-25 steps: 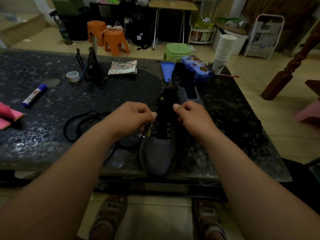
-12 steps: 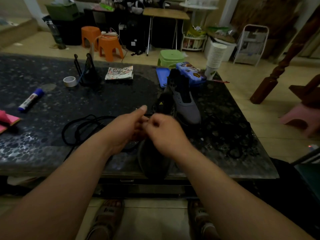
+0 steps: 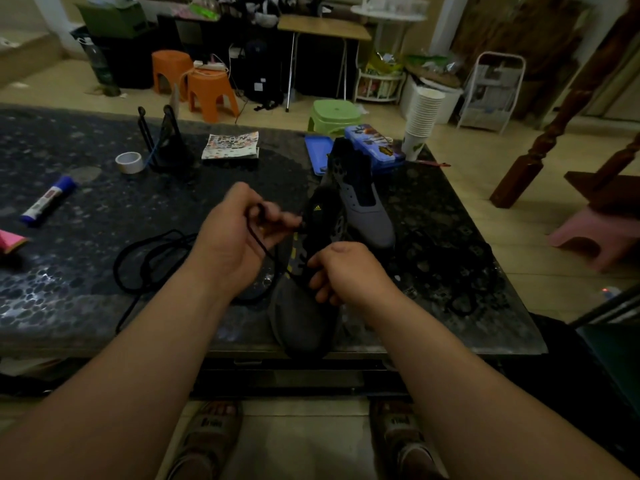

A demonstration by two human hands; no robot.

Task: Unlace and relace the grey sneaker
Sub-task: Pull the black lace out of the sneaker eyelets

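Grey sneaker (image 3: 301,317) sits at near edge of bench (image 3: 86,271), centre frame, toe pointing 6 o'clock, so eyelets face person for easy reach. Left hand (image 3: 232,237), at 10 o'clock of sneaker, curls round black lace (image 3: 258,237) and holds it raised, likely to take up slack. Right hand (image 3: 346,271), at 3 o'clock of eyelets, fingers curled, seems to pinch same lace low, steadying shoe. Second sneaker (image 3: 363,209) parked at 1 o'clock. Loose coil (image 3: 149,258) lies at 9 o'clock.
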